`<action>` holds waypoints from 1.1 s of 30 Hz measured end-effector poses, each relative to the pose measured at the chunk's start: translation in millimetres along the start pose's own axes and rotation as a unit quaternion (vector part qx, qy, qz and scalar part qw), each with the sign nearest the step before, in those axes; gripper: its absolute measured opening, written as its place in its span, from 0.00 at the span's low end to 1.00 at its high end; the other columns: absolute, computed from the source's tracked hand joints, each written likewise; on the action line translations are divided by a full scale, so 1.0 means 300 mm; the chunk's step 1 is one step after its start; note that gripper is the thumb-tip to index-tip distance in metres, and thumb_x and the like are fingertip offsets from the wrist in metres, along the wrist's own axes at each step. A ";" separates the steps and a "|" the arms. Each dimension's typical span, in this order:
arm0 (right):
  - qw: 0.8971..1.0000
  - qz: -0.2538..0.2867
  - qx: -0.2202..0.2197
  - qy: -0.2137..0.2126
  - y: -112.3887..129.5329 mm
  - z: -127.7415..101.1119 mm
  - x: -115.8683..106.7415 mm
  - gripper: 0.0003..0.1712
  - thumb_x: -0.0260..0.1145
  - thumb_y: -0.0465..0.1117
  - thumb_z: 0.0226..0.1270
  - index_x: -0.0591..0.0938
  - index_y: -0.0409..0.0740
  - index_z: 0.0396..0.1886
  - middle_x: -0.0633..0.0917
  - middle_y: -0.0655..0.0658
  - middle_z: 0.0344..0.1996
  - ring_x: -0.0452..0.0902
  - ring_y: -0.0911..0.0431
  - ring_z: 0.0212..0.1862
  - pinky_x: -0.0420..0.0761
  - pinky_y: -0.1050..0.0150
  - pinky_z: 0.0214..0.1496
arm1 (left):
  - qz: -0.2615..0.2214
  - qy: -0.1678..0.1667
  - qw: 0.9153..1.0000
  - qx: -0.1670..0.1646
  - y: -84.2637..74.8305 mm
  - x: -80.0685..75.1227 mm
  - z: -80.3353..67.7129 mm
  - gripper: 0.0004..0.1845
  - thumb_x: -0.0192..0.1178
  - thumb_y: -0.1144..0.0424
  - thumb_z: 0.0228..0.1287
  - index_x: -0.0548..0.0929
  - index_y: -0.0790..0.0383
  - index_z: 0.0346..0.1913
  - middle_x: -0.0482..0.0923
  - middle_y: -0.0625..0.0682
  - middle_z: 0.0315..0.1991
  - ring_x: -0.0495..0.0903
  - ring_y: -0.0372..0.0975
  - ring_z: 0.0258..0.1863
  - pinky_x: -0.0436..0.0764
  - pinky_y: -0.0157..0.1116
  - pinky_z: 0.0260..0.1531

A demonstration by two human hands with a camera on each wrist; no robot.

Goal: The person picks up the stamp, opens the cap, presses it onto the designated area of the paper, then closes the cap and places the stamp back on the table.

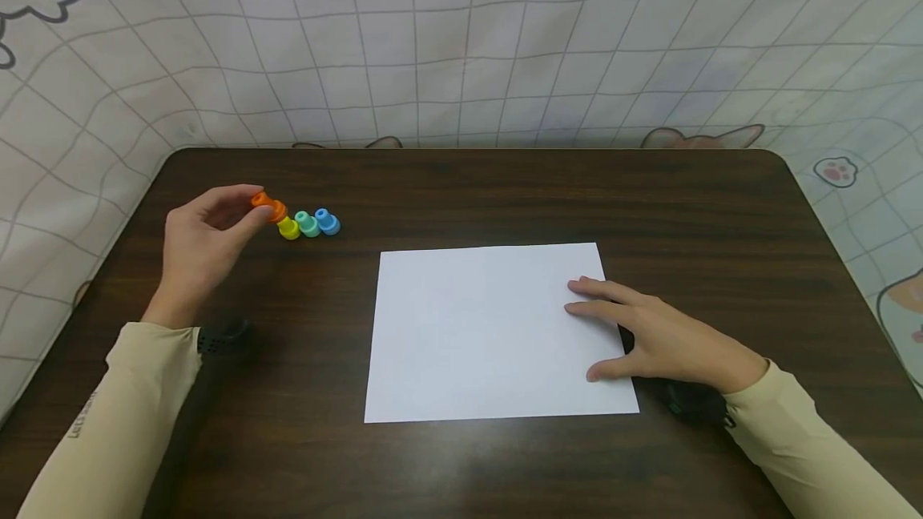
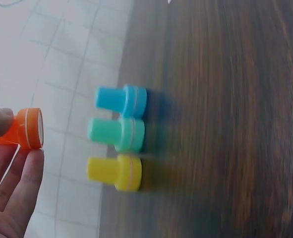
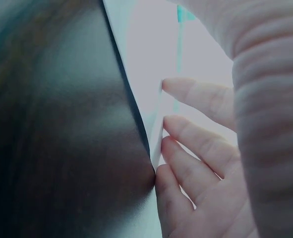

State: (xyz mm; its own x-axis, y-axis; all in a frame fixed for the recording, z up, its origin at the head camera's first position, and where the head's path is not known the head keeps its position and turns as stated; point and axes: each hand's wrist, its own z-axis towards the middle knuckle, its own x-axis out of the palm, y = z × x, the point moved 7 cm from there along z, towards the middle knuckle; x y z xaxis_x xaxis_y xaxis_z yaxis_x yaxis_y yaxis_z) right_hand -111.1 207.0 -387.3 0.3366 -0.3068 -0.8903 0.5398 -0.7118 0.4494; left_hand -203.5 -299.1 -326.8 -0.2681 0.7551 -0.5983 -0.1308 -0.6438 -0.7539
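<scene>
My left hand [image 1: 209,235] pinches a small orange stamp [image 1: 267,204] between thumb and fingertips, lifted just left of a row of three stamps standing on the dark wooden table [image 1: 461,191]: yellow [image 1: 289,227], teal [image 1: 308,223] and blue [image 1: 328,222]. In the left wrist view the orange stamp [image 2: 26,129] shows its white face beside the yellow [image 2: 115,172], teal [image 2: 117,133] and blue [image 2: 122,100] ones. My right hand [image 1: 642,335] rests flat on the right edge of a blank white sheet of paper [image 1: 490,331], fingers straight; the right wrist view shows those fingers [image 3: 196,144] on the paper's edge [image 3: 153,84].
A white grid-patterned cloth [image 1: 461,38] hangs behind and around the table. Black wrist bands [image 1: 219,336] sit on both arms over beige sleeves.
</scene>
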 end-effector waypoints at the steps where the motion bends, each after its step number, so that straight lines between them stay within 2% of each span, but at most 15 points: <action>1: 1.000 0.001 0.002 0.001 -0.001 0.000 0.001 0.47 0.76 0.68 0.55 0.78 0.54 0.71 0.69 0.47 0.78 0.69 0.41 0.77 0.79 0.41 0.71 | -0.007 -0.002 1.000 0.004 -0.010 0.004 -0.002 0.19 0.70 0.58 0.68 0.86 0.60 0.59 0.84 0.31 0.47 0.81 0.17 0.45 0.77 0.11 0.47; 4: 1.000 0.004 0.006 0.005 -0.003 0.000 0.002 0.47 0.75 0.69 0.55 0.78 0.54 0.71 0.69 0.47 0.79 0.69 0.41 0.77 0.79 0.41 0.71 | -0.021 -0.004 1.000 0.015 -0.039 0.017 -0.009 0.19 0.70 0.60 0.67 0.86 0.61 0.58 0.85 0.32 0.48 0.82 0.18 0.45 0.78 0.12 0.48; 6: 1.000 0.005 0.007 0.006 -0.003 -0.001 0.003 0.47 0.75 0.70 0.55 0.78 0.55 0.72 0.69 0.47 0.79 0.69 0.41 0.77 0.79 0.41 0.71 | -0.037 -0.005 0.999 0.021 -0.056 0.029 -0.015 0.18 0.71 0.61 0.67 0.86 0.62 0.58 0.82 0.26 0.45 0.83 0.20 0.45 0.79 0.12 0.48; 11: 1.000 0.000 0.004 0.003 -0.003 0.001 0.005 0.47 0.75 0.70 0.55 0.78 0.55 0.72 0.69 0.48 0.79 0.69 0.42 0.77 0.79 0.42 0.70 | -0.049 0.003 0.999 0.022 -0.082 0.061 -0.029 0.18 0.70 0.60 0.67 0.86 0.61 0.58 0.82 0.25 0.44 0.83 0.22 0.44 0.80 0.14 0.47; 13: 1.000 -0.002 0.004 0.003 -0.003 0.002 0.006 0.47 0.75 0.69 0.55 0.77 0.55 0.72 0.69 0.48 0.79 0.69 0.42 0.77 0.80 0.42 0.71 | -0.050 0.007 0.998 0.022 -0.095 0.073 -0.033 0.18 0.70 0.59 0.68 0.86 0.60 0.57 0.84 0.28 0.46 0.83 0.22 0.44 0.80 0.14 0.47; 19: 1.000 -0.004 0.007 0.004 -0.001 0.001 0.000 0.47 0.77 0.67 0.55 0.78 0.55 0.71 0.69 0.48 0.78 0.69 0.42 0.77 0.80 0.42 0.71 | -0.077 0.020 0.996 0.034 -0.138 0.118 -0.034 0.16 0.70 0.61 0.67 0.87 0.57 0.56 0.87 0.46 0.53 0.84 0.23 0.47 0.82 0.16 0.49; 26: 1.000 -0.011 0.008 0.006 0.000 -0.006 -0.010 0.47 0.76 0.68 0.55 0.77 0.54 0.72 0.68 0.48 0.79 0.69 0.43 0.77 0.79 0.42 0.71 | -0.108 0.049 0.992 0.040 -0.181 0.179 -0.044 0.15 0.71 0.63 0.66 0.87 0.59 0.55 0.88 0.48 0.53 0.85 0.24 0.48 0.83 0.19 0.50; 33: 1.000 -0.016 -0.005 -0.009 0.004 -0.005 -0.011 0.48 0.77 0.68 0.54 0.77 0.54 0.72 0.69 0.49 0.78 0.70 0.45 0.77 0.79 0.43 0.71 | -0.121 0.065 0.989 0.048 -0.200 0.215 -0.065 0.15 0.72 0.65 0.65 0.88 0.61 0.54 0.88 0.47 0.50 0.86 0.24 0.46 0.84 0.19 0.48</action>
State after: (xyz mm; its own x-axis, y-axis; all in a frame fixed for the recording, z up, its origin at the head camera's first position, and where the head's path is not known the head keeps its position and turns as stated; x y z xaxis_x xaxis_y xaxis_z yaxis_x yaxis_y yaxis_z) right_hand -110.4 208.2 -383.6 0.3043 -0.2955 -0.9056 0.5576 -0.7155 0.4208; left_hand -194.1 -209.5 -325.5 -0.0940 0.8943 -0.4375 -0.2678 -0.4460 -0.8541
